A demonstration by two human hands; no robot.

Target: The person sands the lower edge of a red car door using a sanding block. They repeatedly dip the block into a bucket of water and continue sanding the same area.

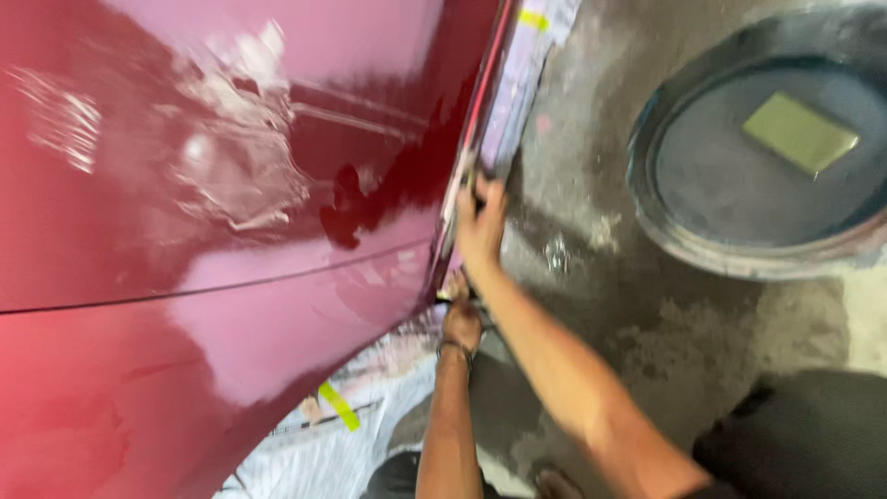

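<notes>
A glossy dark red car body panel fills the left side of the view, with a thin crease line running across it and bright reflections on its paint. Along the panel's right edge runs a strip of pale printed masking paper, held with a short piece of yellow tape near its top. The right hand reaches up to that edge, its fingers pressed against the seam where the paper meets the red panel; whether it pinches anything there is hard to tell. Just below it on the same edge, the left hand is curled closed against the panel's lower rim, a dark band around its wrist. More masking paper with a yellow tape strip hangs under the panel. To the right of the panel, on the stained grey concrete floor, stands a round dark basin with a flat olive-green rectangular block in it.
</notes>
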